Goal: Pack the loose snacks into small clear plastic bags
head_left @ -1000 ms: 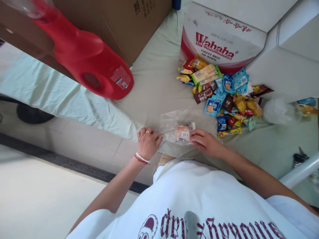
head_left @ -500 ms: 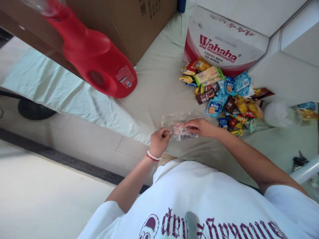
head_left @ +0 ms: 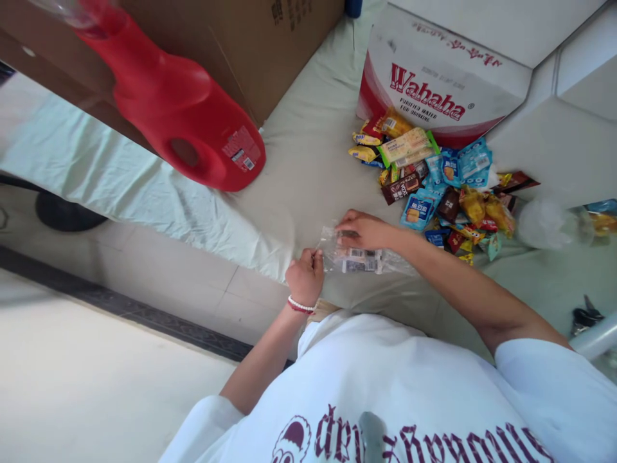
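On the person's side of the Wahaha box, past the snack pile at its foot, lies a clear bag. The left hand pinches its edge, seemingly steadying it; the right hand bends over it, grip unclear.

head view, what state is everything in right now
Bag: clear, crumpled
Packets: wrapped, seemingly inside the bag
Left hand: fingers pinching the bag's edge
Right hand: fingers curled over the bag, grip unclear
Snacks: wrapped, piled
Bottle: unheld
Wahaha box: upright
Scissors: partly hidden, open or shut unclear
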{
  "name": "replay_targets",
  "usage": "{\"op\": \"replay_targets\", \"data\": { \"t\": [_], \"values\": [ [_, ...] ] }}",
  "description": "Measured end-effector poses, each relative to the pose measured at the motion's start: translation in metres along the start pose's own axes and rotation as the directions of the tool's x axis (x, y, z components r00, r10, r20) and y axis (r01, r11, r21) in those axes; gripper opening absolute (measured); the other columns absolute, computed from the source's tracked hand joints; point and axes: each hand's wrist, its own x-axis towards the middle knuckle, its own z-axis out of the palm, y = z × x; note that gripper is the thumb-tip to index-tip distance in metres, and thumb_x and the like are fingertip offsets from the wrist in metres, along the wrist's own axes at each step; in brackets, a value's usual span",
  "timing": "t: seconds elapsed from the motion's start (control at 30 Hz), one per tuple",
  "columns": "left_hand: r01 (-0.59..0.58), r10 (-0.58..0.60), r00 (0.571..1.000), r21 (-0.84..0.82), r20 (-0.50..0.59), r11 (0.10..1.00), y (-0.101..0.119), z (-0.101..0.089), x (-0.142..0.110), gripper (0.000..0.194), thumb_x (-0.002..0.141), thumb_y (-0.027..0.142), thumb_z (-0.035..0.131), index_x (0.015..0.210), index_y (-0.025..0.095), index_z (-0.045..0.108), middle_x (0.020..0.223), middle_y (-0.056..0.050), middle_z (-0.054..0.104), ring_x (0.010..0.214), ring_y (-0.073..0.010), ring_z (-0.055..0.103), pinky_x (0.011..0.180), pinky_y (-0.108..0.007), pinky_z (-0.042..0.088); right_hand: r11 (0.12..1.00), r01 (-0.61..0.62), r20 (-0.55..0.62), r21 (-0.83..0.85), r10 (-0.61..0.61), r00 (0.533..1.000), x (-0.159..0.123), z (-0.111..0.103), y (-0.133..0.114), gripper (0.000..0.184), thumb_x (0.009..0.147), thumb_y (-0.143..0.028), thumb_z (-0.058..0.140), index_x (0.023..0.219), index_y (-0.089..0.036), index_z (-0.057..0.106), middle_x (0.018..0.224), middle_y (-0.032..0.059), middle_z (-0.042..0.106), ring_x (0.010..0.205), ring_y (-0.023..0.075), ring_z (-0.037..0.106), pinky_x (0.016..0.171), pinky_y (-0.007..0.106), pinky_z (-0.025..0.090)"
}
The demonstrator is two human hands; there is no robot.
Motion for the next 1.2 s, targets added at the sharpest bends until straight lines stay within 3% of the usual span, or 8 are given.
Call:
{"op": "replay_targets", "data": {
  "t": [0.17, 0.3, 0.4, 0.47, 0.57, 0.67, 0.9, 1.2],
  "values": [
    [-0.016, 0.016, 1.0, 0.063, 0.004, 0.998, 0.0, 0.001, -0.007, 0.032, 0.101, 0.043, 0.046, 0.089, 0.022, 0.068, 0.069, -0.006, 0.066, 0.066, -0.0232, 0.057, 0.065, -0.033, 0.031, 0.984, 0.156, 0.03, 0.083, -0.159, 0.987, -0.023, 0.005, 0.013, 0.035, 0.095, -0.038, 0.069, 0.124, -0.019, 0.075, 0.116, 0.0117, 0.066, 0.108, 0.0227, 0.062, 0.098, 0.035, 0.048],
    [-0.051, 0.052, 0.999, 0.101, -0.01, 0.994, 0.005, 0.003, -0.008, 0.032, 0.1, 0.038, 0.046, 0.086, 0.021, 0.069, 0.072, -0.008, 0.067, 0.073, -0.0252, 0.06, 0.072, -0.036, 0.04, 0.996, 0.089, -0.051, 0.0, -0.088, 0.995, -0.036, -0.006, 0.014, 0.034, 0.096, -0.037, 0.066, 0.125, -0.021, 0.073, 0.118, 0.0112, 0.066, 0.111, 0.025, 0.059, 0.101, 0.039, 0.046],
    [-0.094, 0.104, 0.987, 0.088, -0.121, 0.992, 0.01, 0.003, -0.006, 0.026, 0.093, 0.031, 0.053, 0.108, 0.018, 0.07, 0.101, -0.014, 0.072, 0.1, -0.0303, 0.063, 0.088, -0.041, 0.045, 0.975, -0.079, -0.097, -0.206, 0.06, 0.993, -0.022, -0.012, 0.009, 0.056, 0.087, -0.036, 0.075, 0.138, -0.017, 0.064, 0.131, 0.0157, 0.063, 0.117, 0.0318, 0.053, 0.1, 0.043, 0.043],
    [-0.095, 0.107, 0.98, 0.076, -0.165, 0.993, 0.013, 0.001, -0.003, 0.045, 0.085, 0.028, 0.058, 0.129, 0.014, 0.063, 0.122, -0.018, 0.068, 0.116, -0.0342, 0.059, 0.1, -0.046, 0.043, 0.948, -0.142, -0.042, -0.283, 0.136, 0.99, -0.009, -0.014, 0.005, 0.052, 0.086, -0.032, 0.075, 0.134, -0.016, 0.066, 0.125, 0.0161, 0.066, 0.116, 0.0337, 0.052, 0.096, 0.041, 0.042],
    [-0.132, 0.131, 0.987, -0.002, -0.091, 0.991, 0.019, -0.004, 0.004, 0.07, 0.082, 0.029, 0.062, 0.148, 0.012, 0.046, 0.13, -0.017, 0.067, 0.122, -0.0348, 0.058, 0.105, -0.049, 0.041, 0.954, -0.135, 0.039, -0.267, 0.151, 0.988, 0.005, -0.018, 0.002, 0.022, 0.094, -0.025, 0.062, 0.11, -0.016, 0.074, 0.104, 0.0121, 0.071, 0.107, 0.0287, 0.056, 0.091, 0.035, 0.04],
    [-0.183, 0.187, 0.982, -0.092, 0.037, 0.979, 0.025, -0.006, 0.015, 0.082, 0.084, 0.036, 0.065, 0.156, 0.011, 0.032, 0.118, -0.014, 0.073, 0.114, -0.0308, 0.064, 0.101, -0.044, 0.044, 0.972, -0.114, 0.028, -0.207, 0.122, 0.992, 0.006, -0.023, -0.001, 0.022, 0.099, -0.023, 0.053, 0.107, -0.015, 0.072, 0.108, 0.0117, 0.07, 0.096, 0.0224, 0.06, 0.084, 0.03, 0.04],
    [-0.154, 0.087, 0.951, 0.209, 0.297, 0.966, 0.04, -0.008, 0.043, 0.03, 0.097, 0.039, 0.049, 0.102, 0.019, 0.071, 0.092, -0.012, 0.077, 0.091, -0.028, 0.072, 0.08, -0.036, 0.044, 0.931, -0.276, -0.138, -0.239, 0.249, 0.959, -0.018, -0.023, -0.034, 0.025, 0.106, -0.03, 0.047, 0.116, -0.018, 0.066, 0.098, 0.0071, 0.073, 0.083, 0.0196, 0.063, 0.07, 0.029, 0.036],
    [-0.123, 0.096, 0.939, 0.064, 0.329, 0.99, 0.025, -0.03, 0.049, 0.026, 0.088, 0.027, 0.057, 0.104, 0.022, 0.075, 0.092, -0.008, 0.078, 0.09, -0.0255, 0.071, 0.077, -0.032, 0.046, 0.895, -0.177, -0.017, -0.409, 0.187, 0.982, -0.073, 0.046, -0.093, 0.035, 0.101, -0.015, 0.049, 0.132, -0.02, 0.064, 0.112, 0.0129, 0.066, 0.098, 0.025, 0.061, 0.074, 0.034, 0.046]
  ]
}}
